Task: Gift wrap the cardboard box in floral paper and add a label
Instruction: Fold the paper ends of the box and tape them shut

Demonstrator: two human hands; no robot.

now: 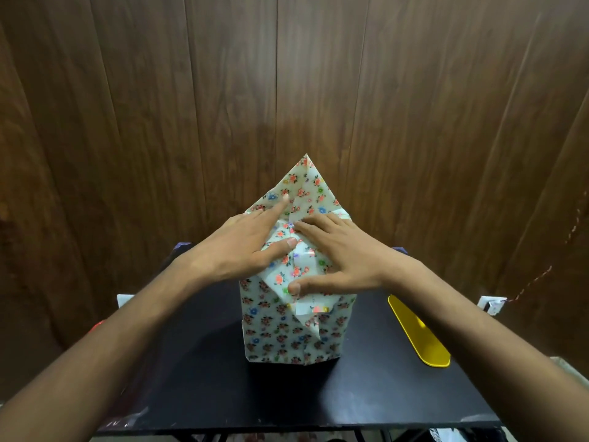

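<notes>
Dark wood panelling backs a black desk point(197, 378) where a box wrapped in floral paper point(287, 333) stands upright at the centre. Both hands press flat on the folded paper at its top, fingers extended and grasping nothing: the left hand point(245, 244) toward the far pointed flap point(307, 183), the right hand point(338, 253) over the near folds. A yellow oblong object point(420, 336) lies to the right.

I am counting one wrapped box point(288, 333), one yellow oblong object point(419, 333), one table point(204, 378), and my two hands: left hand point(247, 247), right hand point(339, 253).
</notes>
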